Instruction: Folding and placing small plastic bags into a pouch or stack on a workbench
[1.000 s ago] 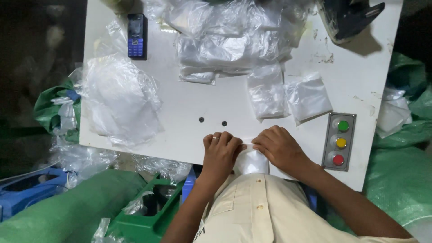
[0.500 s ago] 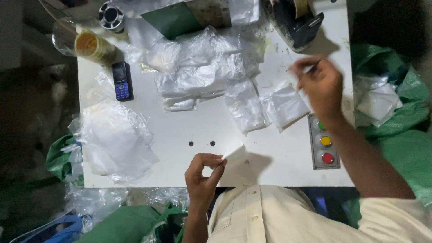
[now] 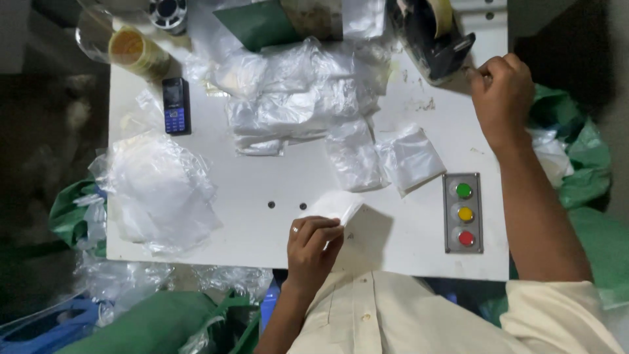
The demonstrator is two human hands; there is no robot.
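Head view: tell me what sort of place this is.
Likely a small packing workstation: heaped clear plastic bags on a white table, a tape dispenser by the right hand, and a three-button control box.

We see our left hand (image 3: 313, 248) low and near the body, knuckles up, wrist bent slightly, the forearm rising from the bottom edge of the view. Its fingers (image 3: 325, 227) are curled together with the tips pressed down and pinched closed; a ring shows on one finger. Our right arm is stretched far forward and out to the side, the forearm bare below a pale short sleeve, nearly straight from elbow to wrist. Our right hand (image 3: 501, 92) is closed in a loose fist, back towards us; its fingertips are hidden, so the grip seems closed, though we cannot be sure.
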